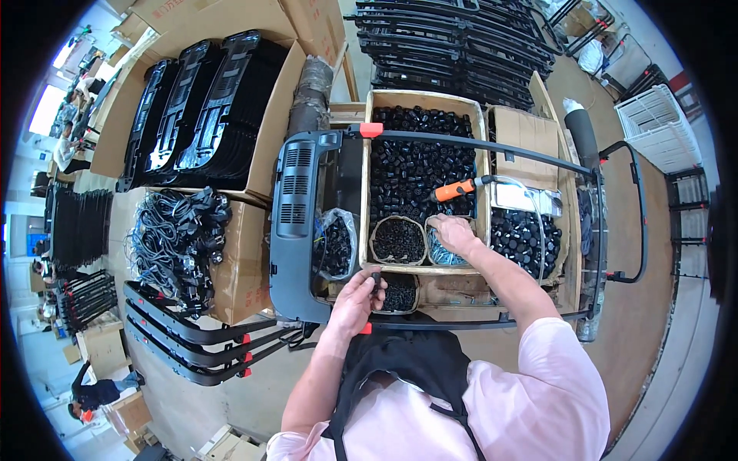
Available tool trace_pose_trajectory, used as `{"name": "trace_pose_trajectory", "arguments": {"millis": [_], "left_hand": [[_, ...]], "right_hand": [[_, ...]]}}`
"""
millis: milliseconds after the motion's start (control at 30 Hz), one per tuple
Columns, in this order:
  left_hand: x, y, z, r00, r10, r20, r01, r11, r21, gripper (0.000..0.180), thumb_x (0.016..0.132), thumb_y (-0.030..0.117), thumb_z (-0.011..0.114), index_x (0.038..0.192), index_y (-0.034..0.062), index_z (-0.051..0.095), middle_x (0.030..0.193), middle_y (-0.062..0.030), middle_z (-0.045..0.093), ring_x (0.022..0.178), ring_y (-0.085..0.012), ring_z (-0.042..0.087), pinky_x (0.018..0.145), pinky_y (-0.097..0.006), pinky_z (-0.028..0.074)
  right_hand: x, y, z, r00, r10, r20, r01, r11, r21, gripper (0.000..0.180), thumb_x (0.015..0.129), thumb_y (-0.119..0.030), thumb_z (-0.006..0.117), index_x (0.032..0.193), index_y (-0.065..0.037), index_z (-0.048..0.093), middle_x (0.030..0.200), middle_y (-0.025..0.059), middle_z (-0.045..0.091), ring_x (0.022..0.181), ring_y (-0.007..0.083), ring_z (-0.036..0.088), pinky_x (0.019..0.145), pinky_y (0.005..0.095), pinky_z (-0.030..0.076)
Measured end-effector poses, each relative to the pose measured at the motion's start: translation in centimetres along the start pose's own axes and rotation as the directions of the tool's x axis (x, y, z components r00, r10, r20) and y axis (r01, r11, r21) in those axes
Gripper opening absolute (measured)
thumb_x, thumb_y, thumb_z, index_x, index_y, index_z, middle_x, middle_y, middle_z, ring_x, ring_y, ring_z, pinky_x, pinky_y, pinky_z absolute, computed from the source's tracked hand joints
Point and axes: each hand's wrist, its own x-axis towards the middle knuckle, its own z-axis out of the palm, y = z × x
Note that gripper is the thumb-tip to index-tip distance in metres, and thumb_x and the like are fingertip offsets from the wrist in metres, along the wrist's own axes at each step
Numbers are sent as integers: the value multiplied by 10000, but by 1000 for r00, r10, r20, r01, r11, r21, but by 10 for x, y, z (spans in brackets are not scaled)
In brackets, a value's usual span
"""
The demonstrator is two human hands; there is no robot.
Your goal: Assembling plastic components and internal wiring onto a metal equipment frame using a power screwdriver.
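A large black plastic frame [296, 230] with vent slots lies across open cardboard boxes in front of me. My left hand [358, 298] pinches a small black part against the frame's near bar. My right hand [455, 234] reaches into a small round tub of bluish screws [438, 252] inside a box; whether it holds any is hidden. Beside that tub sits a tub of small black screws [397, 240]. An orange-handled power screwdriver [453, 189] lies on black caps in the big box [419, 157].
A box of black panels [204, 107] stands at back left. A heap of black cables [175, 234] lies on a box, with frame bars with red clips [200, 338] below it. Stacked frames [453, 38] lie behind, a white crate [653, 127] at right. Other people work at far left.
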Motion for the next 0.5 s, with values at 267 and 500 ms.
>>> {"name": "trace_pose_trajectory", "arguments": {"millis": [267, 500], "left_hand": [[0, -5, -1, 1000, 3, 4, -3, 999, 37, 339, 1120, 177, 527, 1435, 50, 543, 1094, -70, 680, 858, -129, 633, 708, -274, 513], [9, -8, -5, 1000, -16, 3, 15, 990, 139, 323, 1119, 179, 533, 1414, 49, 545, 1105, -68, 677, 866, -123, 633, 719, -264, 513]], "right_hand": [[-12, 3, -6, 998, -53, -34, 52, 998, -21, 187, 956, -228, 678, 1044, -63, 678, 1088, 139, 671, 1006, 375, 705, 878, 492, 583], [-30, 4, 0, 998, 48, -42, -45, 996, 75, 232, 995, -250, 631, 1052, -52, 739, 1061, 153, 731, 1004, 366, 719, 900, 505, 575]]}}
